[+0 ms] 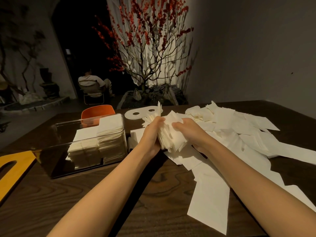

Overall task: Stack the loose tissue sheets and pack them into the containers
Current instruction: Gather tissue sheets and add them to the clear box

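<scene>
Both hands hold a thick stack of tissue sheets (168, 134) on edge above a dark wooden tabletop (119, 194). The left hand (151, 132) curls its fingers over the stack's left face; the right hand (189, 132) grips the right face, fingers bent around it. The stack's long axis runs away from the person, its sheet edges fanning upward and outward. Loose tissue sheets (239, 139) lie scattered to the right. To the left sits a clear container (89, 144), with stacked tissues inside at its right end. A transparent lid (136, 114) with two holes lies behind the hands.
</scene>
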{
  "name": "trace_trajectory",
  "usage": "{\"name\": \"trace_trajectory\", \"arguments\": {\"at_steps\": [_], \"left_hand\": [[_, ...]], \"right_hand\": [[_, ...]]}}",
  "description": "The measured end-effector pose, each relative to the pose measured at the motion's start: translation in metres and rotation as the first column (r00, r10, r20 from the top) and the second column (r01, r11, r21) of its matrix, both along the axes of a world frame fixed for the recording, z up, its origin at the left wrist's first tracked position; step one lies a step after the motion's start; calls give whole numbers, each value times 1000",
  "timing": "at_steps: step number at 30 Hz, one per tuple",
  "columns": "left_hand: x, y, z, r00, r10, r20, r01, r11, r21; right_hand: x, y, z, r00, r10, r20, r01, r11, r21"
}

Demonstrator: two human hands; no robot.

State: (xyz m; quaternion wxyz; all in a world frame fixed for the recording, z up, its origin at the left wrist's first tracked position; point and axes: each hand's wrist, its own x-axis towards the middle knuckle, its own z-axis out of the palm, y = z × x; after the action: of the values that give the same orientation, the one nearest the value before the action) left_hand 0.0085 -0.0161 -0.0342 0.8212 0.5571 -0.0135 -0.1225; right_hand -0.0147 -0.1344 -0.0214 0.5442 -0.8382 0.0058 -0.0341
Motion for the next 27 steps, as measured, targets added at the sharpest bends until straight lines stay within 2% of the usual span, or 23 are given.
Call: {"name": "trace_trajectory", "arguments": {"at_steps": [3, 6, 12, 14, 16, 20, 23, 27], "left_hand": [[-5, 3, 4, 998, -44, -43, 35, 981, -192], [-6, 7, 4, 988, -97, -116, 55, 946, -318], [8, 15, -5, 979, -114, -166, 52, 938, -342], [10, 16, -7, 980, -141, -140, 86, 936, -342], [10, 17, -8, 979, -171, -115, 128, 942, -310], [12, 16, -14, 967, -242, -75, 214, 939, -268], [10, 13, -15, 962, -261, -84, 230, 934, -272], [4, 3, -14, 967, -236, -92, 200, 934, -297]], "right_hand": [[5, -4, 0, 995, -100, -24, 102, 992, 70], [8, -9, 0, 984, -180, -6, 179, 972, 153], [15, -18, 1, 930, -368, 21, 352, 903, 245], [15, -18, 3, 935, -353, -1, 332, 878, 346], [12, -18, 6, 951, -303, -62, 291, 808, 513], [10, -19, 7, 987, -87, -133, 159, 568, 808], [11, -18, 4, 993, -40, -114, 120, 464, 878], [16, -9, -9, 964, -66, -259, 262, 415, 871]]}}
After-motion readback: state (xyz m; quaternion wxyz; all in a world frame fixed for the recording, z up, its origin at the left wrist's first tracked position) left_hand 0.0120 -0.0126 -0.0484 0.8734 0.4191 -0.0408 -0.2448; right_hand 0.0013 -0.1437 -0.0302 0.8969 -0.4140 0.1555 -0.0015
